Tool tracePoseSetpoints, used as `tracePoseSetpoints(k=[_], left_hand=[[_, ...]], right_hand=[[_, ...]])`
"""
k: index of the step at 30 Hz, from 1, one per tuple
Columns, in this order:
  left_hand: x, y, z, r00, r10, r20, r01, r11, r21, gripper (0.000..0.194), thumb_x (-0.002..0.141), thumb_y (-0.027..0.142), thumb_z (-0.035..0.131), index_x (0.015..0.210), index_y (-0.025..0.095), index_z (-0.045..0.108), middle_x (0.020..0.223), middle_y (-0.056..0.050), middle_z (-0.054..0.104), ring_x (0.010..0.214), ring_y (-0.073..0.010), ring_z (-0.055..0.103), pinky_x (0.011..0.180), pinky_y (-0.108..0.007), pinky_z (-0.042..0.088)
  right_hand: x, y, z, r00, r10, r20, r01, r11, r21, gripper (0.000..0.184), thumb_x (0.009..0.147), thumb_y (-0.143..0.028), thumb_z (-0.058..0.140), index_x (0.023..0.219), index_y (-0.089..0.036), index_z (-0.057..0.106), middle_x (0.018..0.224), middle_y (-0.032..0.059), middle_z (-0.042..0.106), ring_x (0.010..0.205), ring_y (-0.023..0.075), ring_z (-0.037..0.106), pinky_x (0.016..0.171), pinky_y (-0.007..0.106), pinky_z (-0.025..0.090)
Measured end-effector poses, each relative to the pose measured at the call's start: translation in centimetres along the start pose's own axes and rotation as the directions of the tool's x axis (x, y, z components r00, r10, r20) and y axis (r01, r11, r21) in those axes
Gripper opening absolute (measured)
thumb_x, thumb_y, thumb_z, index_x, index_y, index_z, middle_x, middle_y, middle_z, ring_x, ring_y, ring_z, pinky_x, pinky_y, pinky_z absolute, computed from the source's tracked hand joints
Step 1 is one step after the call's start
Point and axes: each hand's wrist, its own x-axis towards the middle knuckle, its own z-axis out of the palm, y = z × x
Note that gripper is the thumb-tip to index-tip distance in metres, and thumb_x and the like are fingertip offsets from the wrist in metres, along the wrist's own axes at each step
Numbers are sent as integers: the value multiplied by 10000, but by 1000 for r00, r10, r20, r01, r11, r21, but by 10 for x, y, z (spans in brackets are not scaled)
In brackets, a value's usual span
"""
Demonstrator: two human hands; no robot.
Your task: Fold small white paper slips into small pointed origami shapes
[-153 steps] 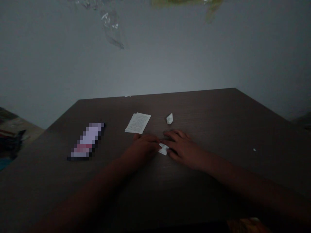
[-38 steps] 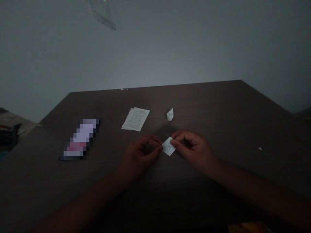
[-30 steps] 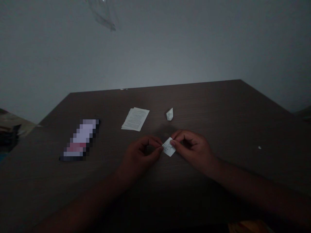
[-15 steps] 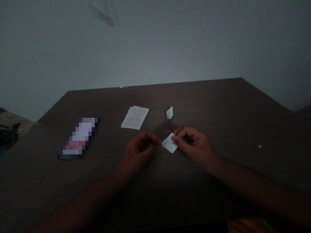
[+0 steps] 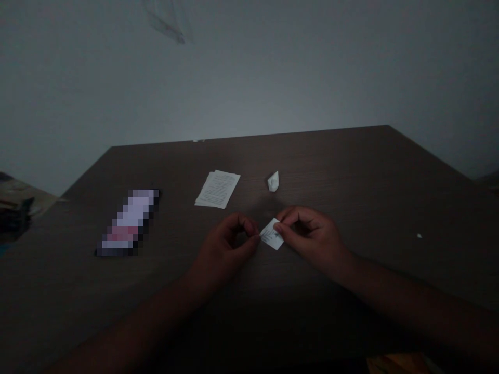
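Note:
A small folded piece of printed paper [image 5: 272, 236] is held above the table between both hands. My right hand [image 5: 312, 234] pinches its upper right side between thumb and index finger. At its left corner, the thumb and index fingertips of my left hand [image 5: 230, 241] are closed in a pinch on the paper's tip. Just beyond the hands lies a small folded white paper piece [image 5: 273, 182]. A short stack of printed paper sheets [image 5: 217, 189] lies to its left.
A phone [image 5: 128, 223] with a blurred-out screen lies on the left of the dark wooden table [image 5: 331, 161]. A tiny white scrap [image 5: 419, 236] is at the right. Behind the table's far edge stands a pale wall [image 5: 273, 67].
My left thumb has come up to meet the index finger at the paper's left corner. The held paper has shifted slightly downward in view. The other things lie as before.

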Motion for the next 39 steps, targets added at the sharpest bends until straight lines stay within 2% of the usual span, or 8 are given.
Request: tracePoseSetpoints(k=[4,9,15,20,24,33,36,39], left_hand=[[0,2,1,999,-41,-4,41,998,-55,177,879,301,801,876,228,640,933,-26,734,899,-211,691,839,-346,556],[-2,10,2,998,-63,13,64,989,-135,164,874,272,810,883,228,652,931,-13,720,878,-201,668,847,-345,545],[-3,14,0,997,-74,12,75,992,-105,131,868,278,791,908,226,677,938,-16,721,912,-215,681,867,-352,549],[-3,8,1,998,-68,-1,68,996,-50,163,869,315,796,931,228,673,944,-20,707,923,-220,676,842,-347,538],[-3,7,2,999,-40,1,40,999,-7,169,865,306,798,903,233,650,925,-15,706,914,-216,669,855,-350,535],[1,9,2,987,-151,51,157,973,-169,251,822,322,826,883,235,598,909,-15,703,835,-198,652,786,-333,531],[0,10,-1,991,-108,79,111,993,-39,192,875,346,782,936,234,639,928,-19,693,861,-208,648,785,-335,524],[-1,11,-4,997,-10,76,-2,988,155,164,902,347,748,995,242,664,973,-28,705,935,-235,661,836,-363,533]], right_hand=[[-1,1,2,998,19,-52,-15,997,76,316,925,-413,914,818,-259,660,938,50,819,831,205,780,749,356,660],[-1,-1,1,998,34,-52,-29,995,95,295,916,-364,920,800,-261,669,929,41,818,828,201,777,758,355,652],[1,-3,0,997,35,-65,-26,990,138,246,907,-280,897,795,-259,678,914,35,821,809,190,769,726,335,641],[0,-1,1,998,37,-45,-32,993,112,265,910,-333,906,800,-259,676,932,41,813,827,199,755,771,372,646],[-1,0,1,999,24,-34,-19,993,119,253,914,-309,901,809,-263,675,927,36,809,825,197,757,761,366,645],[-1,4,2,998,60,-15,-58,992,110,289,919,-382,905,793,-262,675,911,40,813,822,201,759,756,368,645],[-1,3,1,998,60,0,-60,995,78,266,923,-360,895,803,-261,678,927,42,821,836,202,763,767,367,645],[-1,2,1,999,39,18,-40,997,63,253,932,-342,883,807,-264,677,926,39,821,839,203,764,774,369,640]])
